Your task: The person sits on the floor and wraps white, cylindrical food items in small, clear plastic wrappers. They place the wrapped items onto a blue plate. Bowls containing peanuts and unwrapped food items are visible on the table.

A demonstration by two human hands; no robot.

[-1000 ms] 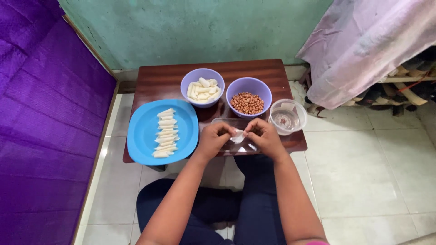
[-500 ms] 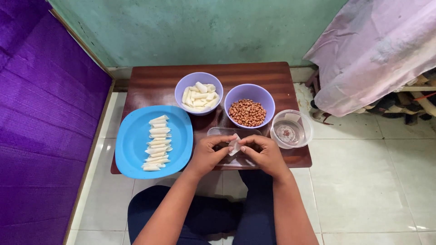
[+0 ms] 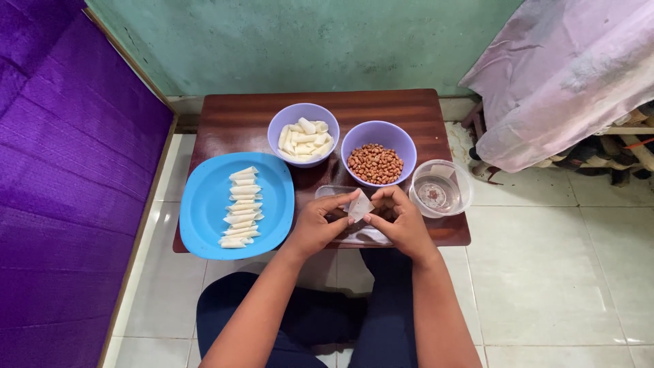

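Tiled floor, green wall, low wooden table (image 3: 238, 123) | left hand (image 3: 315, 228) and right hand (image 3: 402, 225) pinch one small white wrapper (image 3: 360, 205) at near edge, between blue plate (image 3: 204, 204) and clear cup (image 3: 441, 189) | peanut bowl (image 3: 378, 158) just beyond | keep fold tight, corners pinched evenly.

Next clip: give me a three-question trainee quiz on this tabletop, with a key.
1. True or false: the blue plate holds a row of white rolled pieces.
2. Which bowl holds the peanuts? A) the left purple bowl B) the right purple bowl C) the clear container
3. What do the left hand and right hand pinch between them?

Key: 1 true; 2 B; 3 a small white wrapper.
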